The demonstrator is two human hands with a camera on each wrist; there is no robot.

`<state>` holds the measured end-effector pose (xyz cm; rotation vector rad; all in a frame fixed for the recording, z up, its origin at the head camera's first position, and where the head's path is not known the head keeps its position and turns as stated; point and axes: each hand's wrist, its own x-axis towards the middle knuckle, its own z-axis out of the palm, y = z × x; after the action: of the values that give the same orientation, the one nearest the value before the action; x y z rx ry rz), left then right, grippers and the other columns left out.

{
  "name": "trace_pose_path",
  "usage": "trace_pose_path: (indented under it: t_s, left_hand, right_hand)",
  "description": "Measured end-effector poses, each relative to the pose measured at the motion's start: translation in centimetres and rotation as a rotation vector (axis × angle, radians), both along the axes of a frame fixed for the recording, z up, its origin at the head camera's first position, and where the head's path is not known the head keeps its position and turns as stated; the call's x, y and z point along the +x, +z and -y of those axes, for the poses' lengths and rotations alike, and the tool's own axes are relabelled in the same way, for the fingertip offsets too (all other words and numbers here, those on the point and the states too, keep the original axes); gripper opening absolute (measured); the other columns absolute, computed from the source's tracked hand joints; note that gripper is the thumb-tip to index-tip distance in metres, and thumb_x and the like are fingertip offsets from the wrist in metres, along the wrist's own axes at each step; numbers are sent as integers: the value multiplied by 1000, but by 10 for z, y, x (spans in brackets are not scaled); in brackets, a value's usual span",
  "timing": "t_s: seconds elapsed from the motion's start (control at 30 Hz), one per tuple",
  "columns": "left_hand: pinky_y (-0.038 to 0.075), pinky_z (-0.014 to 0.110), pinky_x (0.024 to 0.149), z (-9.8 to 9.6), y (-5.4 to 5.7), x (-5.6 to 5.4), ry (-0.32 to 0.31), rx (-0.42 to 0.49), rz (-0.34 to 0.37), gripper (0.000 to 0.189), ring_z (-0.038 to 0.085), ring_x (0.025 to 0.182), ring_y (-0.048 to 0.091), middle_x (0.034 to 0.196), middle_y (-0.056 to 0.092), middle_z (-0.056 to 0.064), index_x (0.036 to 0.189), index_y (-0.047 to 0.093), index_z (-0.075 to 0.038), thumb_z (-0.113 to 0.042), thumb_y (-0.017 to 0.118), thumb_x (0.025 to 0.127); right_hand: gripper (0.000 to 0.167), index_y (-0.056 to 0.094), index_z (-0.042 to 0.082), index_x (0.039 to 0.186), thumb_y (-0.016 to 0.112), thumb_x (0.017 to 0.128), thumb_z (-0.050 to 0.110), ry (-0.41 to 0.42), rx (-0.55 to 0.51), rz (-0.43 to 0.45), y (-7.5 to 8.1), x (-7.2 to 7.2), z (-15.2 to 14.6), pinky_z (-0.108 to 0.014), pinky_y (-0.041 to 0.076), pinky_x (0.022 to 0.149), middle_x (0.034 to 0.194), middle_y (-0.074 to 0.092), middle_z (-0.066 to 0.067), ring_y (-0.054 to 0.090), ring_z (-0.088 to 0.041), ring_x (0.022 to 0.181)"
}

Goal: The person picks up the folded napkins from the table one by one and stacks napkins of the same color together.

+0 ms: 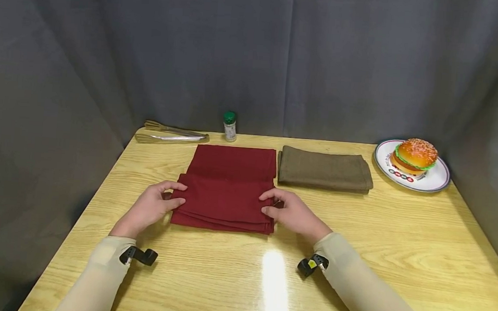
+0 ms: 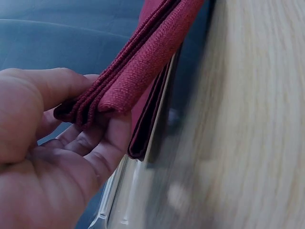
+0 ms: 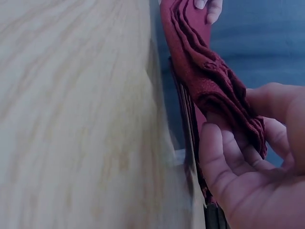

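Observation:
A dark red cloth [image 1: 223, 199] lies in folded layers at the middle left of the table, its back part [image 1: 233, 161] flat on the wood. My left hand [image 1: 154, 206] pinches the left edge of the upper folded layers, thumb above and fingers underneath. At the opposite edge my right hand [image 1: 290, 214] pinches the same layers in the same way. Both wrist views show the stacked folds [image 2: 114, 90] lifted over a lower layer [image 2: 143, 138], with a gap between them. In the right wrist view the folds [image 3: 214, 90] look slightly wrinkled.
A folded brown cloth [image 1: 326, 169] lies just right of the red one. Farther right, a toy hamburger [image 1: 415, 157] sits on a white plate [image 1: 435, 182]. Metal tongs [image 1: 172, 134] and a green-capped shaker [image 1: 230, 126] are along the back edge, before a grey curtain [image 1: 213, 52].

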<state>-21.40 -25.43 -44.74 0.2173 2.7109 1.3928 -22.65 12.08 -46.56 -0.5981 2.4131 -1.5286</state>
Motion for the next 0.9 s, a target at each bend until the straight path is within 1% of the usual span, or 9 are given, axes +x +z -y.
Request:
trace_pose_path:
  t_s: [0.13,0.2,0.3,0.43,0.53,0.63,0.73,0.9]
  left_hand:
    - [43,28,66,-2,3,-2,-1,7,-2,35,20,76,50,99,61,9,124,66,-12,-19,73,91]
    - [43,28,65,-3,4,-2,-3,8,2,35,20,75,50,94,59,8,124,65,-13,-19,72,91]
    - [43,29,65,-3,6,-3,0,3,6,34,21,76,50,93,60,8,124,65,-15,-20,72,91]
    - [45,31,71,-3,7,-6,-2,-4,-7,34,22,82,53,107,63,9,124,65,-16,-21,72,91]
    - [45,34,76,-3,8,-9,-3,-11,-26,34,23,86,54,120,61,9,124,66,-15,-21,72,91]
    - [45,33,75,-3,11,-11,3,-14,-32,34,23,88,54,125,59,10,124,65,-14,-20,72,92]
    - [45,32,75,-2,12,-14,9,-16,-34,34,23,90,55,125,59,10,125,65,-14,-21,71,92]
    - [45,36,81,-3,11,-18,11,-16,-52,34,25,97,57,129,58,10,125,65,-15,-22,71,92]
  right_hand:
    - [24,68,18,114,71,90,14,-16,-22,-5,2,-2,-2,-34,50,69,98,63,-4,59,-21,80]
    - [25,69,18,114,72,89,14,-33,-29,1,4,-3,-2,-34,50,68,98,63,-5,60,-21,79]
    - [26,69,20,115,72,89,17,-57,-23,8,7,-3,-3,-34,50,68,98,63,-4,60,-21,80]
    - [26,69,22,114,73,89,18,-76,-17,5,9,-5,-4,-36,49,70,99,63,-4,59,-22,82]
    - [26,69,20,115,73,89,18,-80,-25,0,10,-6,-3,-37,48,72,100,62,-5,58,-24,84]
    - [29,68,17,118,73,89,18,-87,-39,8,13,-8,-2,-38,47,74,102,62,-7,57,-26,87]
    - [29,68,16,118,73,90,17,-91,-48,8,16,-9,-1,-37,47,73,103,61,-8,56,-26,86]
    - [27,69,18,116,73,89,18,-115,-53,17,16,-14,-1,-37,48,71,103,61,-6,57,-26,87]
